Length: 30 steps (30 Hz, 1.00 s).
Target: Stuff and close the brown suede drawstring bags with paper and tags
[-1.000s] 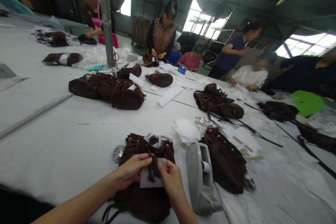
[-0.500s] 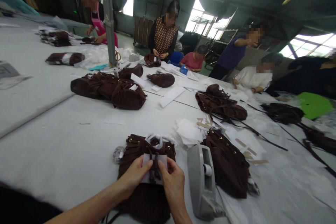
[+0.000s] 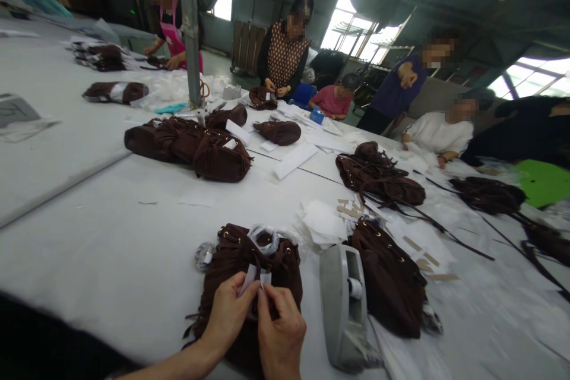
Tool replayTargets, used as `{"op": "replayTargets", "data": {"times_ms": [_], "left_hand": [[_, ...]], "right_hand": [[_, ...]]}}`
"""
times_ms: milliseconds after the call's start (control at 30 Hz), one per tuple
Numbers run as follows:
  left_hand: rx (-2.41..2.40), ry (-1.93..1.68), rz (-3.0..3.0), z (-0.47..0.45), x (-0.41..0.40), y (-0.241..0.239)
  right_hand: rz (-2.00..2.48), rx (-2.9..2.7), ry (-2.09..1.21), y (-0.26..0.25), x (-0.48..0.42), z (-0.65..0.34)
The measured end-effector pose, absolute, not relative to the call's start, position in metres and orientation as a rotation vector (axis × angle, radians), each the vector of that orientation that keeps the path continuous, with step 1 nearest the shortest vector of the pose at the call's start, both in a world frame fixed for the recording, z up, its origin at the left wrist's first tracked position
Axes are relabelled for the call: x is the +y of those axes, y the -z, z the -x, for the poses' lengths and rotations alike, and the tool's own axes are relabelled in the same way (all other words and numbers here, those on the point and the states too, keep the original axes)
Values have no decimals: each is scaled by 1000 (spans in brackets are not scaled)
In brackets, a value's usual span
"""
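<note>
A dark brown drawstring bag (image 3: 222,255) with gold eyelets lies on the white table in front of me, its handle wrapped in clear plastic (image 3: 263,240). Over its front, my left hand (image 3: 229,306) pinches one side of a small white sheet of paper (image 3: 250,278). My right hand (image 3: 280,323) grips the other side, its thumb and fingers pressed together. Both sides of the paper are bent up around the bag's drawstring ends, which my fingers mostly hide. A plastic-wrapped bundle (image 3: 203,256) sits at the bag's left edge.
Close on the right stands a grey tape dispenser (image 3: 342,309), with another brown bag (image 3: 387,276) beside it. White paper sheets (image 3: 323,222) and cardboard scraps (image 3: 351,208) lie beyond. More brown bags (image 3: 222,151) are across the table, near a metal post (image 3: 190,29). Several people work around it.
The paper was spread flat beneath the drawstring ends; now its sides are folded up and inward. My hands have come closer together. Across the table, the person in purple has lowered an arm.
</note>
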<state>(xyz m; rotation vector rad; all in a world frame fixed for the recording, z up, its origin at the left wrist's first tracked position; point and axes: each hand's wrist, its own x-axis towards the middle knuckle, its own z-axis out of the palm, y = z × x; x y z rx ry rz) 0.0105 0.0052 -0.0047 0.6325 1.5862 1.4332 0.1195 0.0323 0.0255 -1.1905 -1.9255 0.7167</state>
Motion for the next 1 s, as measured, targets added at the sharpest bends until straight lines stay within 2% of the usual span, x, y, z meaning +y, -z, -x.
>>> {"op": "replayTargets", "data": {"times_ms": [200, 433, 567, 667, 1000], "left_hand": [[1661, -1424, -669, -14, 1, -7], [1655, -1300, -757, -7, -5, -32], [1528, -1316, -727, -2, -8, -24], [1397, -1327, -667, -1, -7, -13], [1363, -1281, -719, 13, -9, -7]], "right_hand": [[1165, -1966, -867, -31, 34, -120], [1024, -1832, -1403, -49, 42, -129], [1116, -1519, -1684, -41, 47, -127], [1263, -1273, -1752, -31, 54, -122], [1159, -1408, -2158, -40, 78, -105]]}}
